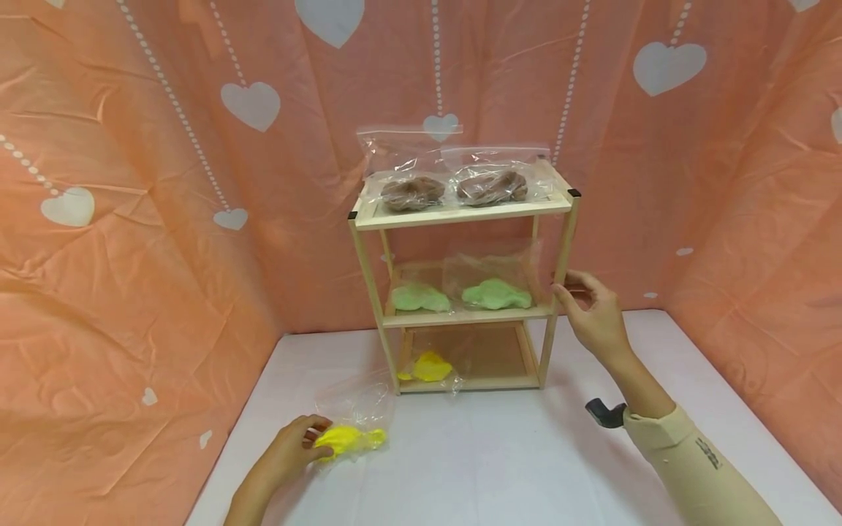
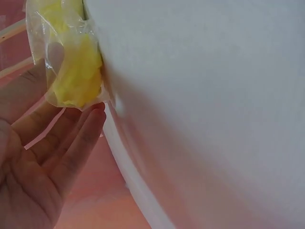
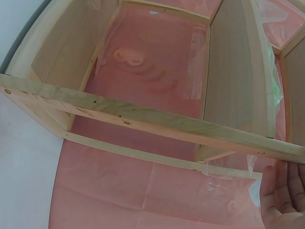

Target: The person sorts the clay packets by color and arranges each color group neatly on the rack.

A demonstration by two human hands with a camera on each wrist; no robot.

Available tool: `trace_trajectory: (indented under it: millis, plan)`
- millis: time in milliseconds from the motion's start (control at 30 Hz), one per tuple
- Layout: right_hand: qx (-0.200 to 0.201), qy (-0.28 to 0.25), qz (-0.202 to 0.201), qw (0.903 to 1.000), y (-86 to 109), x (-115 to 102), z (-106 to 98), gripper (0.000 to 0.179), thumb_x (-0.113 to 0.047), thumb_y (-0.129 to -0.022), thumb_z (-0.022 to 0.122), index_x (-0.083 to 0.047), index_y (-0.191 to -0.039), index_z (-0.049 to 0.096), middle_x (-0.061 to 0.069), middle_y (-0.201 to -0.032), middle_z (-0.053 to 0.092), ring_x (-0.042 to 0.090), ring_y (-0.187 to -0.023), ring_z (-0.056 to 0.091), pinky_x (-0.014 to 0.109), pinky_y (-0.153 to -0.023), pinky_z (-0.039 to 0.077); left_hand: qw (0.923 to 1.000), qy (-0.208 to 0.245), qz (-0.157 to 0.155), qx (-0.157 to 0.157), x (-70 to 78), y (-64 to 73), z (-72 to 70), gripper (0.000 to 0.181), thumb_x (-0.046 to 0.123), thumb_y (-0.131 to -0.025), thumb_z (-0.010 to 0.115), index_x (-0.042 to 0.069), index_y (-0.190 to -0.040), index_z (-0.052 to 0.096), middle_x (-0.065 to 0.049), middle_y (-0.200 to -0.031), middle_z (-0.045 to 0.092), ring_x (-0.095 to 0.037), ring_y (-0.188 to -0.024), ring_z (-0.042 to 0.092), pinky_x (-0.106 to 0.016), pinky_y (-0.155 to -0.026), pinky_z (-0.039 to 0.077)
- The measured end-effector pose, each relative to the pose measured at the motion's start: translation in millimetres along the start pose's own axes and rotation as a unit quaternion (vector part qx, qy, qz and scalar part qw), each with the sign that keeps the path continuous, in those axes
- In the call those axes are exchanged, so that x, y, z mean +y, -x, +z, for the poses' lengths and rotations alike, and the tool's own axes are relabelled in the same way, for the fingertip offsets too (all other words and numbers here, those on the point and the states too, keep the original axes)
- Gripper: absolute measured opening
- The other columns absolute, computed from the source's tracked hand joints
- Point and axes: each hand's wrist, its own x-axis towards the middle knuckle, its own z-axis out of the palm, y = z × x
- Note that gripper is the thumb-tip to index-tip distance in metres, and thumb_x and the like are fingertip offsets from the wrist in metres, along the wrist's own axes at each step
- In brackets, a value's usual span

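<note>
My left hand [image 1: 292,446] pinches the near end of a clear zip bag holding a yellow clay-like lump [image 1: 345,440], low over the white table. In the left wrist view the thumb and fingers lie around the end of the yellow bag [image 2: 78,71]. My right hand [image 1: 597,315] holds the right front post of a wooden three-tier shelf [image 1: 460,317], thumb in front and fingers behind. Another bagged yellow lump [image 1: 432,367] lies at the left of the bottom tier. In the right wrist view the fingers [image 3: 283,191] are beside the shelf post [image 3: 143,117].
Two bagged green lumps, the left one [image 1: 421,297] and the right one [image 1: 496,294], lie on the middle tier. On the top tier are two bagged brown lumps [image 1: 413,193]. Pink heart-patterned cloth [image 1: 316,241] hangs around the white table [image 1: 473,467].
</note>
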Motion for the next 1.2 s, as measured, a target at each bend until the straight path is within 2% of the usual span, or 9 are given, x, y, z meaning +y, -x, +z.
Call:
trace_trajectory:
  millis: [167, 567, 667, 900, 1200]
  plan:
    - [-0.004, -0.012, 0.000, 0.9999, -0.2, -2, 0, 0.024, 0.001, -0.101, 0.073, 0.009, -0.124, 0.072, 0.010, -0.110, 0.072, -0.002, -0.098, 0.065, 0.007, -0.089, 0.052, 0.9999, -0.016, 0.000, 0.000, -0.6, -1.0, 0.9, 0.037, 0.009, -0.087, 0.090, -0.001, -0.118, 0.072, -0.010, -0.111, 0.071, -0.027, -0.095, 0.071, -0.034, -0.082, 0.063]
    - [-0.005, -0.015, 0.002, 0.9999, -0.1, -1, -1, 0.027, 0.003, -0.100, 0.074, 0.009, -0.126, 0.071, 0.021, -0.114, 0.072, -0.003, -0.098, 0.065, 0.008, -0.085, 0.055, 0.9987, -0.046, 0.017, -0.011, 1.4, -4.8, 2.7, 0.026, 0.008, -0.088, 0.088, 0.002, -0.108, 0.073, -0.005, -0.102, 0.076, -0.025, -0.089, 0.072, -0.032, -0.077, 0.062]
    - [-0.006, -0.010, 0.004, 0.9999, 0.2, 1, -1, 0.028, 0.003, -0.100, 0.074, 0.009, -0.127, 0.071, 0.017, -0.115, 0.072, -0.003, -0.098, 0.064, 0.008, -0.085, 0.054, 0.9985, -0.050, 0.013, -0.017, 1.3, -5.0, 2.8, 0.026, 0.009, -0.089, 0.088, 0.003, -0.108, 0.073, -0.005, -0.102, 0.075, -0.023, -0.089, 0.071, -0.032, -0.077, 0.061]
    - [-0.004, -0.017, 0.009, 0.9998, 0.4, 1, -2, 0.028, 0.001, -0.101, 0.073, 0.008, -0.128, 0.071, -0.010, -0.109, 0.069, -0.002, -0.099, 0.065, 0.008, -0.087, 0.054, 0.9982, -0.047, 0.023, -0.030, 2.9, -2.7, 1.9, 0.024, 0.010, -0.090, 0.087, 0.003, -0.108, 0.072, -0.003, -0.101, 0.074, -0.022, -0.088, 0.070, -0.032, -0.077, 0.061]
    - [-0.006, -0.028, 0.006, 0.9996, 0.1, 0, 0, 0.026, 0.001, -0.101, 0.073, 0.010, -0.126, 0.070, -0.012, -0.109, 0.069, -0.002, -0.098, 0.065, 0.009, -0.086, 0.056, 0.9967, -0.023, 0.021, -0.075, 6.3, 10.9, -1.9, 0.022, 0.011, -0.094, 0.084, 0.006, -0.109, 0.070, -0.001, -0.101, 0.071, -0.018, -0.088, 0.065, -0.029, -0.075, 0.058]
